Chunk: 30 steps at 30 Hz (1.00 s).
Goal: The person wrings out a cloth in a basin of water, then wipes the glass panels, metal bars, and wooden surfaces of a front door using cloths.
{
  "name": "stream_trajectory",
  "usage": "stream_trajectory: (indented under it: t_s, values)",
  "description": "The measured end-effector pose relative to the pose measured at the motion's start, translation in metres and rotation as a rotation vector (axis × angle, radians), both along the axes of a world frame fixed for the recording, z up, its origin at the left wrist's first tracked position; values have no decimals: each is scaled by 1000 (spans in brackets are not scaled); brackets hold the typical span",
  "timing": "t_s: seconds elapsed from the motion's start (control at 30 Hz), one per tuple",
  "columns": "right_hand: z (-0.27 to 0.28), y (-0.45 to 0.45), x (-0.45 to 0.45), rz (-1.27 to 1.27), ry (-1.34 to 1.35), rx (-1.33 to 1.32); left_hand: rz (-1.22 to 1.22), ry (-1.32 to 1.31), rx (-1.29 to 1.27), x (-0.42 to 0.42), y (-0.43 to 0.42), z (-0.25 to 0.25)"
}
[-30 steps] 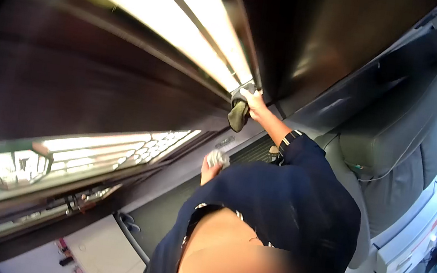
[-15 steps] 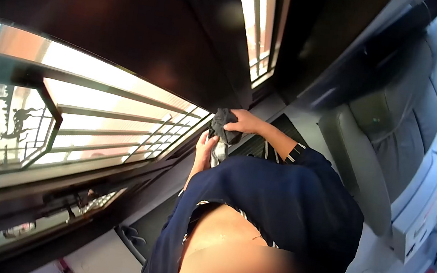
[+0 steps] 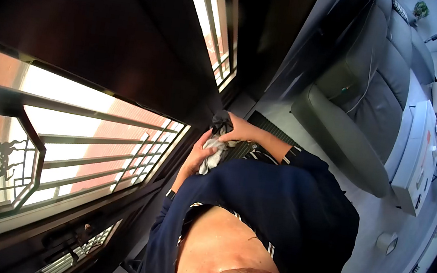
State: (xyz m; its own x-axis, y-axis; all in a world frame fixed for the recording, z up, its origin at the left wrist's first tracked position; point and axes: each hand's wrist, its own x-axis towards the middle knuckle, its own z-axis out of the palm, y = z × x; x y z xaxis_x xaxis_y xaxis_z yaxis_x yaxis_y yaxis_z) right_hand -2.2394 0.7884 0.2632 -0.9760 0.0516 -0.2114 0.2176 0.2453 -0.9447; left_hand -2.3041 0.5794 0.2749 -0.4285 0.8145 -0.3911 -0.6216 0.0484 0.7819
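Note:
My right hand [image 3: 241, 130] is closed round a bunched dark grey cloth [image 3: 222, 120], at the middle of the view. Just to its left, my left hand [image 3: 192, 156] grips a crumpled whitish cloth [image 3: 211, 159]. The two hands are close together in front of my chest, and the cloths touch or nearly touch. Behind them stands a dark door panel [image 3: 106, 28], with a barred window [image 3: 90, 144] on the left side.
A grey leather sofa [image 3: 340, 130] stands at the right, with a white cabinet [image 3: 415, 157] beyond it. A dark ribbed mat [image 3: 264, 125] lies on the floor behind my hands. A small white object [image 3: 386, 243] is on the pale floor at the lower right.
My right hand has come down from the bright window gap with the dark cloth, to beside my left hand. The view has turned, showing more of the room at the right.

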Motion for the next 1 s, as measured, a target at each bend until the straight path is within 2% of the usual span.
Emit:
stream_trajectory:
  t_s: [0.1,0.17,0.27,0.3,0.33,0.4,0.43,0.5,0.57,0.67,0.7,0.73,0.77,0.8,0.83,0.93,1.0]
  values:
    - [1,33,3,-56,-86,-396,-18,-17,71,1,21,12]
    - [8,68,5,-316,86,-427,42,-43,157,4,41,22]
    - [39,157,-1,-768,383,-97,205,-12,58,2,51,2]
    - [72,182,-2,-920,472,-26,251,10,18,-2,51,-4]
    - [114,202,-4,-961,762,124,319,13,-28,-2,50,-9]
    - [172,238,-11,-1075,911,298,417,44,-94,-4,47,-27]
    - [188,255,-17,-1102,961,521,454,67,-125,-5,46,-31]
    - [207,277,-33,-1095,1005,846,516,69,-141,-4,47,-37]
    - [187,295,-62,-1067,953,1058,570,73,-154,6,54,-31]
    - [115,291,-79,-1155,861,871,656,59,-185,22,64,-39]
    - [81,291,-80,-1171,740,775,677,20,-180,27,67,-48]
    - [45,287,-81,-1240,727,754,688,8,-154,31,67,-54]
    - [1,288,-80,-1254,579,704,709,-7,-167,34,70,-56]
    - [0,277,-72,-1227,270,410,729,-29,-186,39,70,-55]
    - [-41,287,-67,-1148,200,59,748,-52,-205,44,70,-54]
    - [-29,266,-66,-1081,346,-174,808,-38,-245,44,68,-49]
    - [15,264,-70,-1088,518,-302,838,-33,-252,44,57,-65]
